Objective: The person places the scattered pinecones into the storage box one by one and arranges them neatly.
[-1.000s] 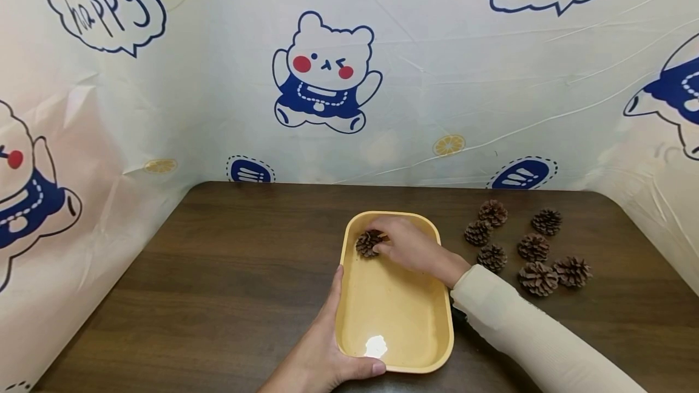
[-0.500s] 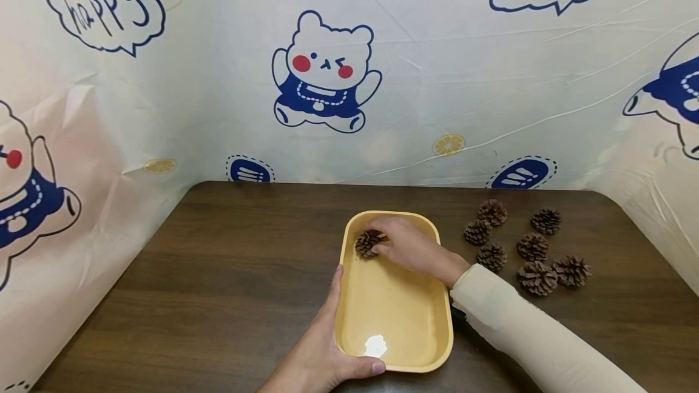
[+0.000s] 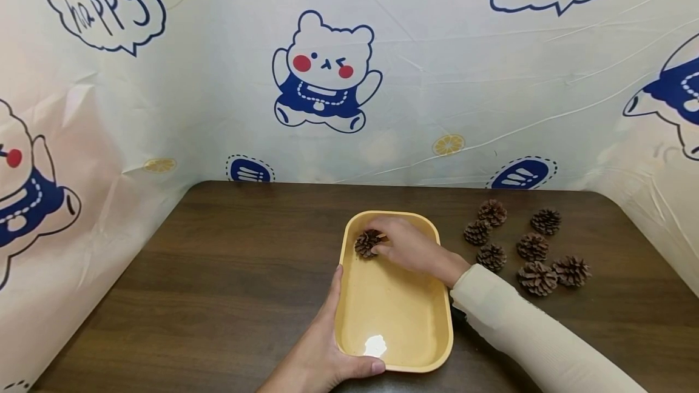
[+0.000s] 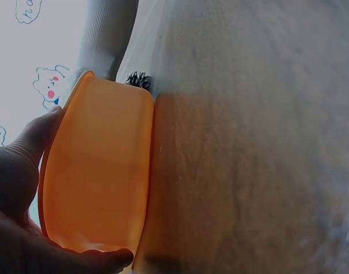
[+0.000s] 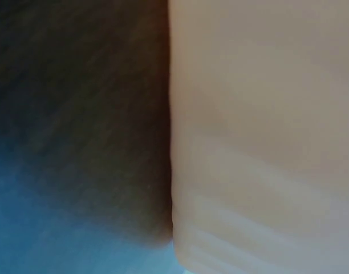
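Note:
A yellow rounded plastic tray (image 3: 395,320) rests on the table. My left hand (image 3: 327,344) grips its near left corner, thumb along the front rim and fingers against the left side. In the left wrist view, the left hand (image 4: 26,194) lies against the outer wall of the tray (image 4: 100,165), which looks orange there. Inside the tray's far left corner, my right hand (image 3: 409,244) pinches a brown pine cone (image 3: 367,244), partly covered by the fingers. Blurred close surfaces fill the right wrist view, and no pine cone can be made out there.
Right of the tray, several loose pine cones (image 3: 537,278) lie grouped on the dark wooden table (image 3: 229,272). One pine cone (image 4: 139,80) shows past the tray in the left wrist view. A printed cloth (image 3: 426,77) surrounds the table's back and sides.

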`<action>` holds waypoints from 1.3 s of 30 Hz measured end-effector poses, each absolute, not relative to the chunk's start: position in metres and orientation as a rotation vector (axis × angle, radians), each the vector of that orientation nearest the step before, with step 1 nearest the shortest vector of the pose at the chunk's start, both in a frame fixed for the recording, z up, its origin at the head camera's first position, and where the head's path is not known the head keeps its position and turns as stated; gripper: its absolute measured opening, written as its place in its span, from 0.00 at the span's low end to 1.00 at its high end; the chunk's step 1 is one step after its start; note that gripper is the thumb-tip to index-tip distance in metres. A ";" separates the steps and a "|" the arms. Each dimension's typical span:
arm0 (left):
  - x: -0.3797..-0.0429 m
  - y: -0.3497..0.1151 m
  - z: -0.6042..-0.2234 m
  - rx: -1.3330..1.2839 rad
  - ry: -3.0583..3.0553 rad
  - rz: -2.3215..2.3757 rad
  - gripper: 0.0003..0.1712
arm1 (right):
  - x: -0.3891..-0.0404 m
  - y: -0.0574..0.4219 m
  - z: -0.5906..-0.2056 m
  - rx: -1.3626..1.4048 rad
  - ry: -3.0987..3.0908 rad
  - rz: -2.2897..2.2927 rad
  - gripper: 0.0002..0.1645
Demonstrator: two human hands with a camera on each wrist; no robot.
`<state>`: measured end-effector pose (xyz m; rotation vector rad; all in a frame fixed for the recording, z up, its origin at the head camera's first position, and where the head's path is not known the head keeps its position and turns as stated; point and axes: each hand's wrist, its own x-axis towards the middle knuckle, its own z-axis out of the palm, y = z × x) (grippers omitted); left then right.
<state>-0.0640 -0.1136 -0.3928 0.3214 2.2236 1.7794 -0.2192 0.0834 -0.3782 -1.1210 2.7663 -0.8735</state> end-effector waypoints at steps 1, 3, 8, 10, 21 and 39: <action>-0.064 -0.114 -0.393 0.321 2.225 1.777 0.86 | -0.219 0.083 -0.378 -1.117 2.765 -0.876 0.22; -0.064 -0.114 -0.393 0.327 2.222 1.779 0.86 | -0.219 0.083 -0.378 -1.114 2.762 -0.876 0.22; -0.064 -0.115 -0.393 0.337 2.209 1.789 0.86 | -0.218 0.083 -0.377 -1.094 2.768 -0.874 0.23; -0.064 -0.115 -0.393 0.346 2.204 1.795 0.86 | -0.217 0.083 -0.376 -1.089 2.772 -0.875 0.23; -0.063 -0.116 -0.394 0.330 2.205 1.786 0.86 | -0.216 0.085 -0.375 -1.050 2.763 -0.893 0.24; -0.062 -0.115 -0.392 0.272 2.274 1.720 0.86 | -0.213 0.091 -0.369 -1.036 2.831 -0.901 0.25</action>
